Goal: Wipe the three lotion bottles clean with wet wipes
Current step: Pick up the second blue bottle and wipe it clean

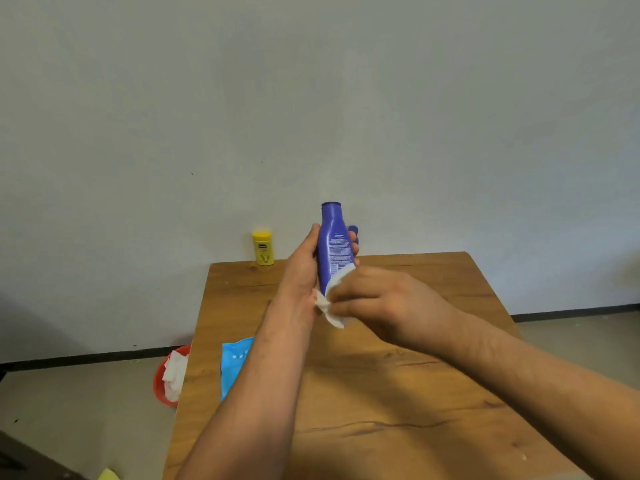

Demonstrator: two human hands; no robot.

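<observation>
Over on the left, a red round basin [162, 379] sits on the floor beside the worktop, with crumpled white wipes [175, 375] lying in it. Just to its right, a light blue soft pack of wet wipes [235, 362] lies on the brown wooden worktop [415, 393] near its left edge, partly hidden by the left forearm. At the far edge, close to the pale wall [311, 98], a small yellow plastic lotion bottle [263, 248] stands upright.

Near the middle, the left hand [304, 268] has its grip closed round a dark blue plastic lotion bottle [334, 244], thumb on one side and fingertips showing on the other. It holds the bottle above the worktop, nearly upright, with the narrow end up and the white-printed label facing the camera. Behind this bottle, part of another blue bottle [354, 231] shows, mostly hidden.

To the right, the right hand [374, 299] has its grip pinched on a white wet wipe [330, 308]. The wipe is pressed against the lower end of the held bottle and covers it, and a loose corner hangs below the fingers.
</observation>
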